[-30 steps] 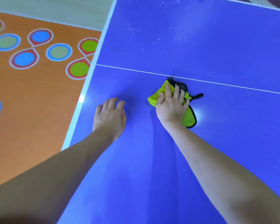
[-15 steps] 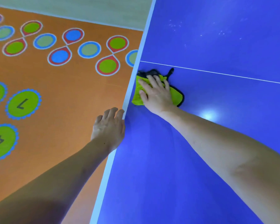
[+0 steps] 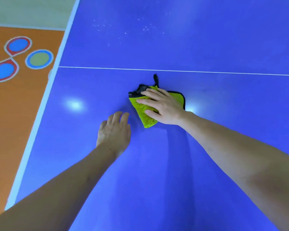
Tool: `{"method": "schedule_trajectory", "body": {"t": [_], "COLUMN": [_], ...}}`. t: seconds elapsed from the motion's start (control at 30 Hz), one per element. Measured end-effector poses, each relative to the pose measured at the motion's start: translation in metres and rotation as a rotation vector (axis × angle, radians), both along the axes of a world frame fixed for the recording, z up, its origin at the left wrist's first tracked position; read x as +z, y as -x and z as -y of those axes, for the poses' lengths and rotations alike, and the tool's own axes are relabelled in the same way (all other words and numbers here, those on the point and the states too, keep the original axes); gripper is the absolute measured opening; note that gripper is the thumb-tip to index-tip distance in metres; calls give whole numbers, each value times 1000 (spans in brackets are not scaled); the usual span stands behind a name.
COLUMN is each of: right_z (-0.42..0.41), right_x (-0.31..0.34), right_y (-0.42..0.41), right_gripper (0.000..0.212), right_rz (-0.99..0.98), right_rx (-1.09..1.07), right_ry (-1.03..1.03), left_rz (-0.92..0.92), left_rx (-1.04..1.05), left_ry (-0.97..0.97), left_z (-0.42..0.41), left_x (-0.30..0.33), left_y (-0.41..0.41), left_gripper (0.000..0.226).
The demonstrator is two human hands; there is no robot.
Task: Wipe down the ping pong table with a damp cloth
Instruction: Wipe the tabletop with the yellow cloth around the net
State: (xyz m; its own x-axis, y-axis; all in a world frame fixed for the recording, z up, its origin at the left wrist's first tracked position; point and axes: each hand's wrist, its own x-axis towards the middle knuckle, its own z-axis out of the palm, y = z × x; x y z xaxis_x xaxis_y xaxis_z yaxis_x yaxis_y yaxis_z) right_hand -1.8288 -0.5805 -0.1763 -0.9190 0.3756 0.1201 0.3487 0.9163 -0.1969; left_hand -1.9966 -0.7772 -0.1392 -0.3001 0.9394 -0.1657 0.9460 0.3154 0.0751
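Yellow-green microfibre cloth (image 3: 146, 112) (soft, limp) slides best under the flat, spread right hand (image 3: 163, 108); left hand (image 3: 114, 132) rests open.

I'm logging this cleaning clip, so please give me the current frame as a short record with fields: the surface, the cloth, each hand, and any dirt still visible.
surface: blue ping pong table, white edge line along its left side
cloth: yellow-green cloth with dark trim, flat on the table just this side of the thin white line
right hand: right hand pressed flat on the cloth
left hand: left hand palm down on the bare table, beside the cloth, holding nothing
dirt: white specks beyond the line
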Motion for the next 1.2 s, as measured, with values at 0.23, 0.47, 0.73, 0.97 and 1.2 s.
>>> {"method": "schedule_trajectory", "body": {"t": [0.23,0.47,0.73,0.97,1.2], "right_z": [-69,-39,58,123,191], "right_x": [4,-5,-1,-1,-3], "right_y": [-166,-198,-88,53,240], "right_gripper": [49,56,60,60,58], "right_rz": [68,33,-3,13,84], "right_rx": [-289,-944,-1326,-1268,-884], "right_ry": [13,27,197,203,172], "left_rz": [25,25,11,-13,-20], "left_rx": [-108,-130,-35,87,231], "left_ry": [-49,-60,-25,-21,23], "left_z": [-78,-89,-26,67,181], "left_x": [1,6,6,10,14], "left_y": [-110,-130,-54,74,196], "left_gripper": [43,42,42,40,44]}}
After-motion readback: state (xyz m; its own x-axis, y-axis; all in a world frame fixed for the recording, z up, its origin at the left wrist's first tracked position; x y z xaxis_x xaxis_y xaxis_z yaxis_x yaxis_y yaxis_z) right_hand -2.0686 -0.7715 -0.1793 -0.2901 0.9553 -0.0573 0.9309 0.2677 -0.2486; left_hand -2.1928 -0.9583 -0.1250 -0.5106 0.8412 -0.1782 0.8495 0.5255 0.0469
